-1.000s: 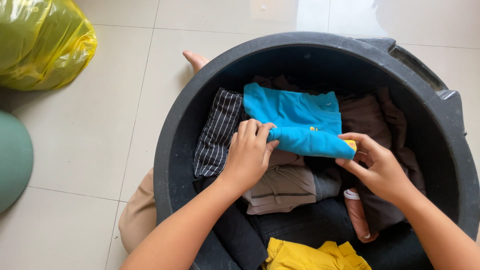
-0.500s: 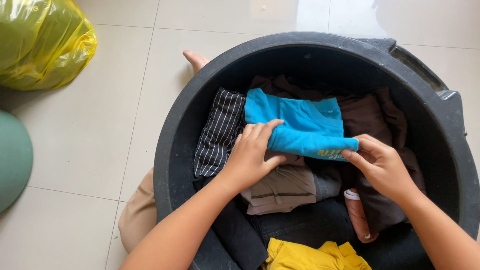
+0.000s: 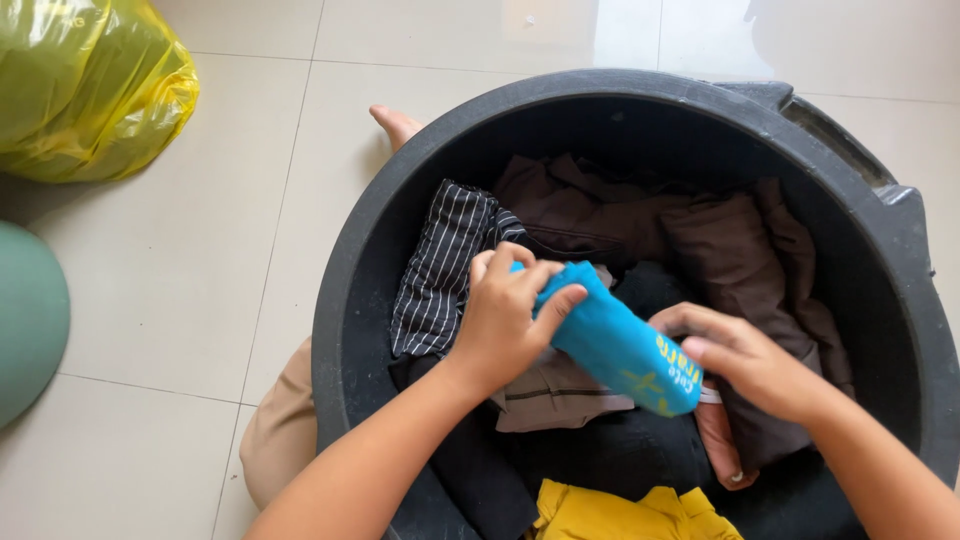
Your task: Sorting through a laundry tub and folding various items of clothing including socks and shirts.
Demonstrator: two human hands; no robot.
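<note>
The person's left hand (image 3: 508,318) and right hand (image 3: 745,362) both hold a bright blue knit garment with yellow print, rolled into a tight bundle (image 3: 618,342). The bundle sits above the middle of a large round black plastic tub (image 3: 345,290), resting over the clothes piled inside it. The bundle lies at a slant, its upper end toward the left hand and its lower, printed end toward the right hand.

The left hand is curled over the upper end of the bundle, fingers pressed onto the top surface and the thumb laid along the side. The right hand closes on the lower end, fingers bent around the fabric; the exact contact of the fingertips is hidden behind the bundle.

Inside the tub, a black garment with thin white stripes (image 3: 440,270) lies just beside the left hand. Dark brown clothes (image 3: 640,215) fill the far side. A folded beige-grey garment (image 3: 560,395) lies under the bundle. A crumpled yellow garment (image 3: 620,512) lies at the near edge, and a reddish-brown item (image 3: 718,440) lies below the right wrist.

The tub stands on a pale tiled floor (image 3: 170,290). A yellow translucent plastic bag (image 3: 90,85) and a rounded green object (image 3: 28,320) lie well apart to the left. A bare foot (image 3: 398,124) shows beside the tub's far rim.
</note>
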